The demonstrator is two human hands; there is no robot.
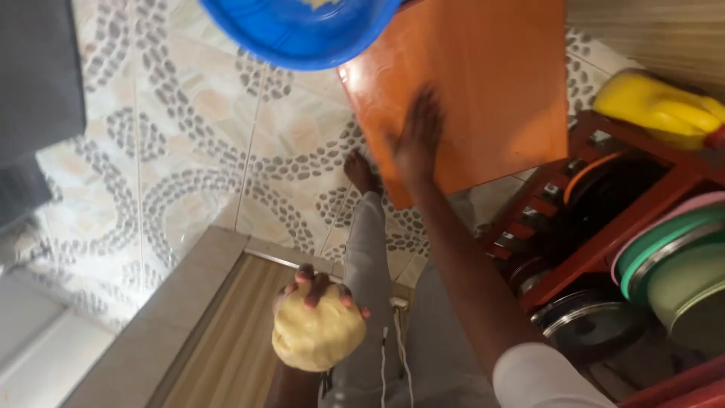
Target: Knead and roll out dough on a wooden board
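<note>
Cupping soft yellow dough ball (318, 335), left hand (321, 291); right hand (417, 140) flat-fingered on glossy orange board (498, 83).

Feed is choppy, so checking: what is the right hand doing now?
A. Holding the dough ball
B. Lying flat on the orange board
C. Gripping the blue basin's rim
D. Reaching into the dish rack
B: the right hand lies spread on the orange board, while the left hand holds the dough ball.

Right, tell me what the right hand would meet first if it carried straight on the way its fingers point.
The right hand lies flat on the orange board, fingers aimed up the picture. Sliding on, it would likely cross bare board, then reach the blue bowl; depth is unclear.
</note>
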